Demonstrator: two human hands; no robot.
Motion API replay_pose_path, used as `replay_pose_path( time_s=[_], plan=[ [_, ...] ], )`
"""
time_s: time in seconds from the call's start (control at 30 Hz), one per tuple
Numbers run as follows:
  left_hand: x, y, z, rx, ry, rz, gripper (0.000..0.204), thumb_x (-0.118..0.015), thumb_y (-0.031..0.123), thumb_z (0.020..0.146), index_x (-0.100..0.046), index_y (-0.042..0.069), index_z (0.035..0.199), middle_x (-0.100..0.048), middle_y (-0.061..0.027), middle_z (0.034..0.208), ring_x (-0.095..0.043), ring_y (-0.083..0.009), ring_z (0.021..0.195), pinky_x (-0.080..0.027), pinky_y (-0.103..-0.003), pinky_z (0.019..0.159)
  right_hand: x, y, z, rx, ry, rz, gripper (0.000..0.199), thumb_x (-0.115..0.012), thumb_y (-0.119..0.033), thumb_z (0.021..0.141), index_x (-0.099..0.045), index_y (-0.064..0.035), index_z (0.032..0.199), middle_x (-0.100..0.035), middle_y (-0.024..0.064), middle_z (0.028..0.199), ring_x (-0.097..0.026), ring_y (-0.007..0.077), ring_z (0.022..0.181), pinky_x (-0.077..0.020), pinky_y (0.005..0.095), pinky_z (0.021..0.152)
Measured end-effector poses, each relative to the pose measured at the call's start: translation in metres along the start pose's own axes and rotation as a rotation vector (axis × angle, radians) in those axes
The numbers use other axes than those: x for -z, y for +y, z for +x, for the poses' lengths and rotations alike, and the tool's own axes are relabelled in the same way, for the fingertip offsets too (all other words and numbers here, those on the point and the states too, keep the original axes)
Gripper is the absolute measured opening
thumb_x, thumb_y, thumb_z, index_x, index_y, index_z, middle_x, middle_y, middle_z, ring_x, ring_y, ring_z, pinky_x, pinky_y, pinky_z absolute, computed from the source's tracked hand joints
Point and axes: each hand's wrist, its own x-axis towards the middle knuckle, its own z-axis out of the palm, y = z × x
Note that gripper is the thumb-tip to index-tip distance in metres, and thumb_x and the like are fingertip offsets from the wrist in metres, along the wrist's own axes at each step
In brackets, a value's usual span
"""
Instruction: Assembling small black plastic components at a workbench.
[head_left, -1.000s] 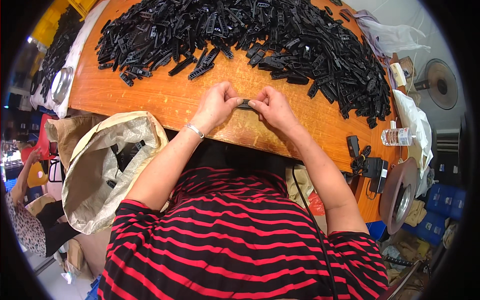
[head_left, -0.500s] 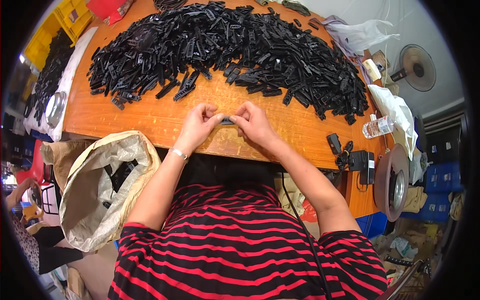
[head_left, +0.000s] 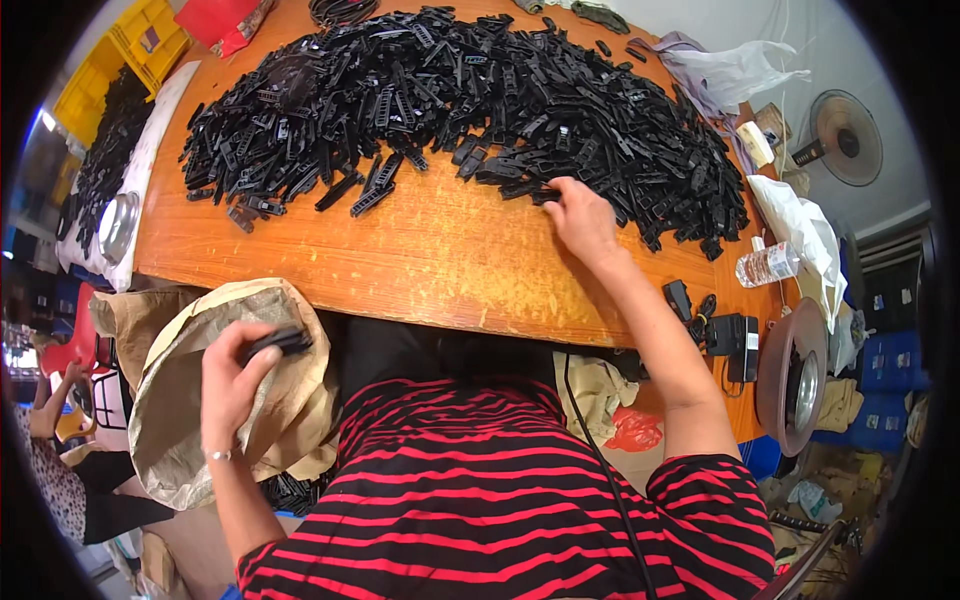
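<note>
At the left, my left hand (head_left: 230, 375) is closed around a small black plastic piece (head_left: 285, 341), blurred by motion, over the mouth of a beige woven sack (head_left: 165, 420). My right hand (head_left: 585, 222) reaches to the near edge of a wide heap of black plastic pieces (head_left: 400, 90), long and narrow, some with ladder-like slots. Thumb and fingertips pinch at a piece there; the fingers partly hide it. The heap spreads in an arc over the far part of the orange-brown wooden table (head_left: 430, 260).
Right of the heap lie a clear plastic bottle (head_left: 768, 264), a black power adapter (head_left: 732, 335) with cable and a round basin (head_left: 790, 375). A fan (head_left: 845, 138) stands beyond. More black pieces and a yellow crate (head_left: 150, 40) are far left. Another person (head_left: 60, 470) sits at left.
My hands have parted from a black piece held between them at the table's near edge. The left swung down-left over the sack with a piece; the right moved out to the heap.
</note>
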Motion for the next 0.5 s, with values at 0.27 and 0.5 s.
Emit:
replay_pose_path(
  time_s=[0.27,0.5],
  plan=[
    [-0.008,-0.018,-0.008,-0.187,0.295,0.556,0.014,-0.069,0.004,0.078,-0.064,0.000,0.090,-0.064,-0.0121,0.085,-0.063,-0.0250,0.076,-0.050,-0.032,0.068,-0.014,-0.008,0.005,0.070,-0.063,-0.091,0.016,-0.069,-0.010,0.081,-0.060,-0.0063,0.094,-0.054,0.0143,0.092,-0.061,0.0365,0.077,-0.0508,0.0448,0.067],
    [-0.102,0.003,0.118,-0.539,0.320,0.521,0.027,-0.071,0.010,0.078,-0.057,0.006,0.100,-0.058,-0.0138,0.092,-0.059,-0.0353,0.087,-0.048,-0.041,0.074,-0.012,-0.043,-0.008,0.086,-0.079,-0.016,0.010,-0.070,-0.012,0.080,-0.064,-0.0065,0.085,-0.056,0.0119,0.093,-0.062,0.0333,0.077,-0.0511,0.0426,0.065]
  ],
)
